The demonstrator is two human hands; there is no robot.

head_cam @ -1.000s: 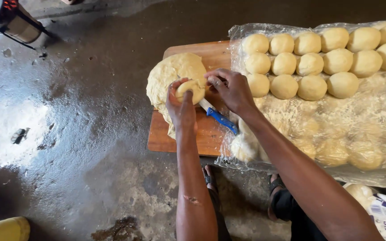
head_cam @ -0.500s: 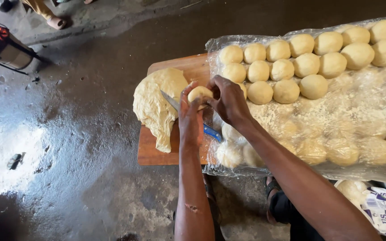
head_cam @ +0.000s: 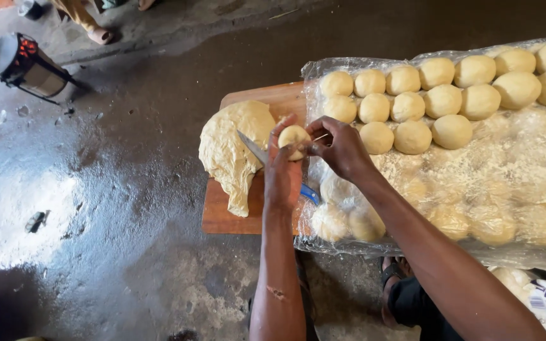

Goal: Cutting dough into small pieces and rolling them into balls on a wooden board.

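Small smooth dough ball (head_cam: 294,140) pinched between left hand (head_cam: 282,170) and right hand (head_cam: 339,148), fingers closed round it, above wooden board (head_cam: 248,211). Ragged dough mass (head_cam: 232,151), knife (head_cam: 254,150) beside; round balls (head_cam: 412,101) on crinkled plastic (head_cam: 526,189).

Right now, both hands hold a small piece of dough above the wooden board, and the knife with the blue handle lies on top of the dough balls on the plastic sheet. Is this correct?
Not quite. In the head view the knife lies on the wooden board, under the left hand, not on the dough balls. The rest is correct: both hands, the right hand too, hold the small piece of dough above the board.
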